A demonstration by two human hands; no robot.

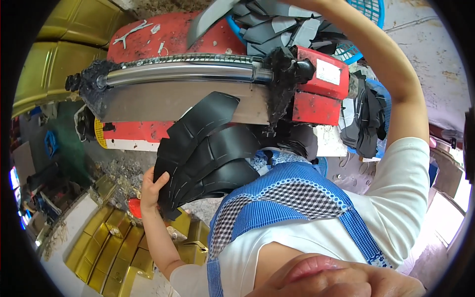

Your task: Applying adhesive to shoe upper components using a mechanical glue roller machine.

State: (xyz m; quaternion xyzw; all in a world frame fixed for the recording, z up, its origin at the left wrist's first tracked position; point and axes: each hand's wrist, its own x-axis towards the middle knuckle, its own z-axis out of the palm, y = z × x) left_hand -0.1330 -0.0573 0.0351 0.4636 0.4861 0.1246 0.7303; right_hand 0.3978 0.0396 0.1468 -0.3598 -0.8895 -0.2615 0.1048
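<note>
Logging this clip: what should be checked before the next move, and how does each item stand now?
1. Left hand has hold of the black pieces: ok, at their lower left end.
2. Black pieces squared into one neat stack: not ok, they are fanned out.
3. Left hand clear of the metal roller: ok, the two are apart.
4. Right hand's grip: cannot tell; the right arm runs past the top edge, hand out of view.
5. Roller at a standstill: cannot tell from this picture.
6. Blue basket holds cut pieces: ok, a heap of them.
</note>
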